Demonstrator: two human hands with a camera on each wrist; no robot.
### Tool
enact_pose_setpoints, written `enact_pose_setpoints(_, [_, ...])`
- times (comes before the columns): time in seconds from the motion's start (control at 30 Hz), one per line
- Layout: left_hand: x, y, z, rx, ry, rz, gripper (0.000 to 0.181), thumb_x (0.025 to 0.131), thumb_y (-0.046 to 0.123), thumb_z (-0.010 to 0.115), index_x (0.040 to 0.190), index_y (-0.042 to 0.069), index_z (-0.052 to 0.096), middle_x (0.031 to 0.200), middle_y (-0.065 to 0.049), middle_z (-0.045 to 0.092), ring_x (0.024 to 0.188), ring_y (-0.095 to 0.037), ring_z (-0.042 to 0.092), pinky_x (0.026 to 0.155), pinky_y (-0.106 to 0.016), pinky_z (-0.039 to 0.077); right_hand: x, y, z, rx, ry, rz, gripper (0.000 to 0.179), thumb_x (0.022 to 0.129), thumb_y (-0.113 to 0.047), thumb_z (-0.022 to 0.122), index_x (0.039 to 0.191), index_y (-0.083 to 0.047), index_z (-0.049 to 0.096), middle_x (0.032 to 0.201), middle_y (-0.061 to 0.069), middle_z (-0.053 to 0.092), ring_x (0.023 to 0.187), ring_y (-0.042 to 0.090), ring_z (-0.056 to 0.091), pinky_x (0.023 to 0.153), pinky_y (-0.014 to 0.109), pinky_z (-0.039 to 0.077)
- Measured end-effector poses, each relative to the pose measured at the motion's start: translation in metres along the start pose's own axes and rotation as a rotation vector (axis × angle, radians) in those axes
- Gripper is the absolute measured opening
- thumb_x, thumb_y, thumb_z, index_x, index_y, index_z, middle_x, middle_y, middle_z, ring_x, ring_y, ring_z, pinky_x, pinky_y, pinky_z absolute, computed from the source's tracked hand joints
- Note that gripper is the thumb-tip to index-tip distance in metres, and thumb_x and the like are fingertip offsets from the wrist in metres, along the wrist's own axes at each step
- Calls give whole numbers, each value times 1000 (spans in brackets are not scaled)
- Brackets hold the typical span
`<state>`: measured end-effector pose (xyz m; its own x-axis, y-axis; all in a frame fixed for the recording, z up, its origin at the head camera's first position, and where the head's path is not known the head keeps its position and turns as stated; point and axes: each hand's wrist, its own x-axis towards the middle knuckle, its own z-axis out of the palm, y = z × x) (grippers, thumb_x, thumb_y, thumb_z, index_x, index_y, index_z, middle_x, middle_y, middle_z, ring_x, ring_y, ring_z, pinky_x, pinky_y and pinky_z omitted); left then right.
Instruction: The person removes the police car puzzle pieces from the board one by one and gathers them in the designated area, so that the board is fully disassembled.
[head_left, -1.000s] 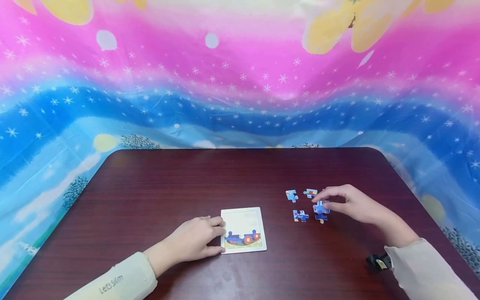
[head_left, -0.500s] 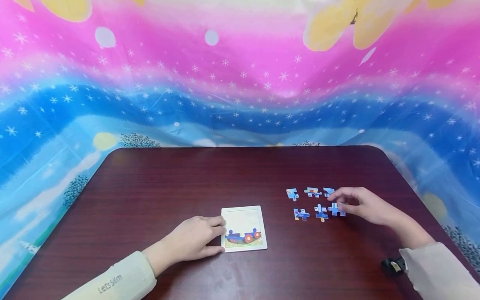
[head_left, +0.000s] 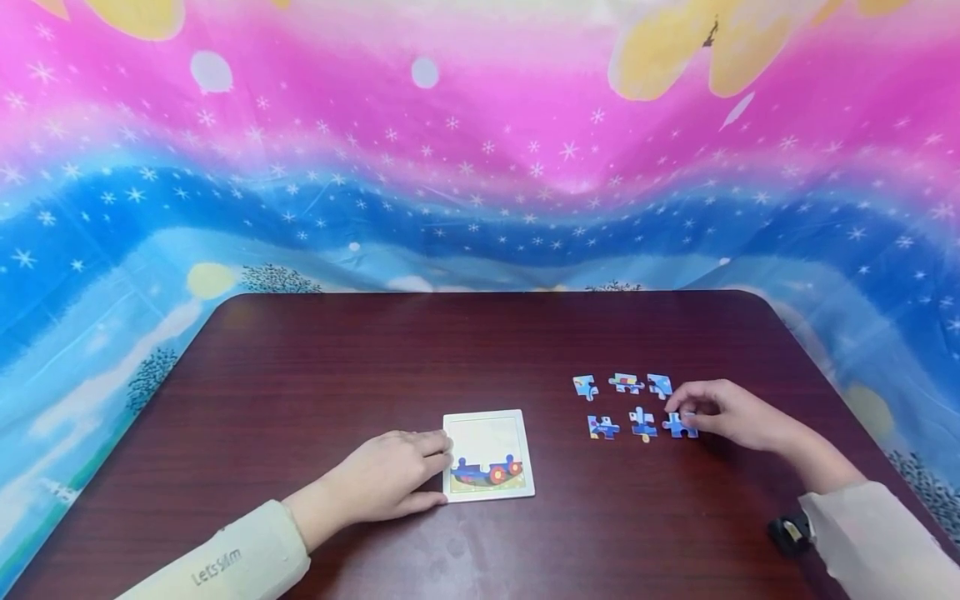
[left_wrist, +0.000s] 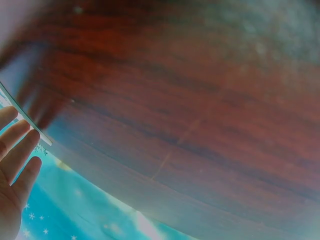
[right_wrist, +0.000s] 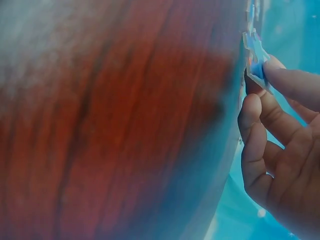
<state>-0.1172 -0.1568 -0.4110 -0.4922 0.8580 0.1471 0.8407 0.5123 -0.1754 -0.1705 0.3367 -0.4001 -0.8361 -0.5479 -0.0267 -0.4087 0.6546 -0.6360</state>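
Observation:
My left hand [head_left: 378,479] rests with its fingers extended on the left edge of a white puzzle tray [head_left: 527,467]. Along the tray's bottom lies a joined strip of puzzle [head_left: 480,477] with a blue and red picture; the part above it is bare. At the right, my right hand [head_left: 738,421] pinches a blue jigsaw piece [head_left: 678,427] at the table surface, between thumb and fingers. The right wrist view shows this jigsaw piece [right_wrist: 256,60] edge-on under the thumb. Beside it lies another blue jigsaw piece [head_left: 642,422] with a yellow spot.
More loose jigsaw pieces lie nearby: one front left [head_left: 602,427], and a back row of a left piece [head_left: 585,387], a middle piece [head_left: 626,382] and a right piece [head_left: 659,385]. The dark wooden table [head_left: 375,350] ends at a colourful cloth [head_left: 480,167].
My right hand has moved right, drawing the blue jigsaw piece away from the one it overlapped, then slightly nearer. The back-right piece has come into view. My left hand stays on the tray.

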Motion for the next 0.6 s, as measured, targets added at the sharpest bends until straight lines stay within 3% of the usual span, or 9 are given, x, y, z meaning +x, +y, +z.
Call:
enact_pose_setpoints(0.23, [-1,0,1,6,-7,-1,41,90,50,66,113,16,68,119,1,67,105,-14,69,86,-32,58,-1,1,2,-87,25,84,17,90,-3,68,106,-11,69,88,-4,62,69,1,49,60,23,46])
enact_pose_setpoints(0.4, [-1,0,1,24,-7,12,42,91,48,65,115,14,70,122,-1,68,106,-15,70,87,-31,58,-8,4,1,-106,68,101,17,89,-6,70,105,-10,68,87,-5,60,69,1,49,59,23,44])
enact_pose_setpoints(0.6, [-3,3,-1,22,-57,-11,44,96,47,60,121,13,70,129,-4,68,117,-15,67,92,-31,56,-9,-1,-1,-126,86,109,18,88,-7,71,106,-11,69,89,-5,63,72,0,51,62,22,46])
